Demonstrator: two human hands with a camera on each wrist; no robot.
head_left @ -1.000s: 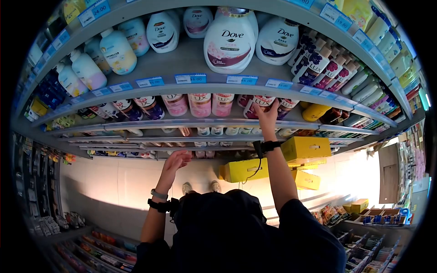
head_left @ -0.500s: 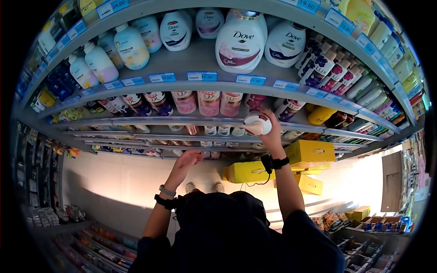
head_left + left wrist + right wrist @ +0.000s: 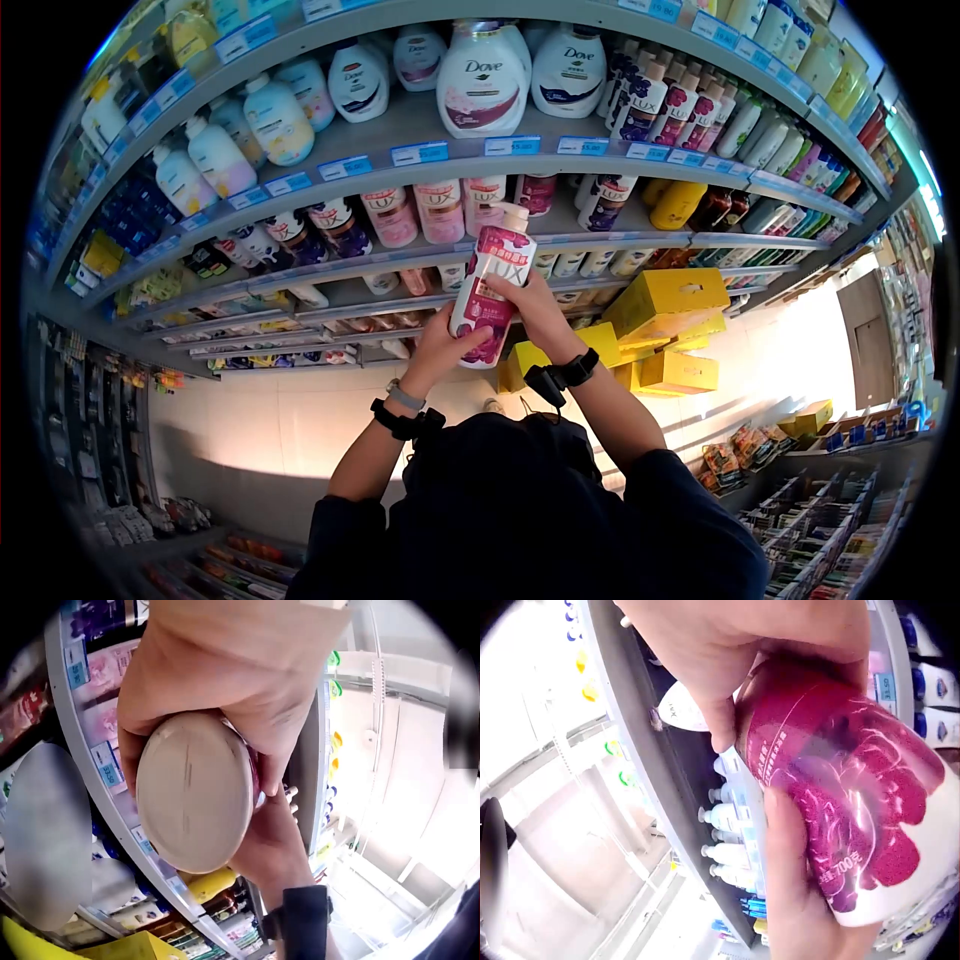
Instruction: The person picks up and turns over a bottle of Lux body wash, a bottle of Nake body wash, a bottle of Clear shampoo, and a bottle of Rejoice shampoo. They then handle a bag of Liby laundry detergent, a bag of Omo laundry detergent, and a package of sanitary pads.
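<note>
Pink-and-white bottle (image 3: 492,296) held clear of the shelf edge (image 3: 420,255), in open air in front of it, left hand (image 3: 443,345) cupped round its base, right hand (image 3: 533,305) wrapped round its side, yellow boxes (image 3: 668,300) beside the bottle.

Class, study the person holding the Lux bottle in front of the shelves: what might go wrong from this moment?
1. The Lux bottle is held in the air by the left hand and right hand alone; a slipping grip might drop it.
2. Crowded pump bottles line the shelf edge just behind, so a careless swing might topple one.
</note>
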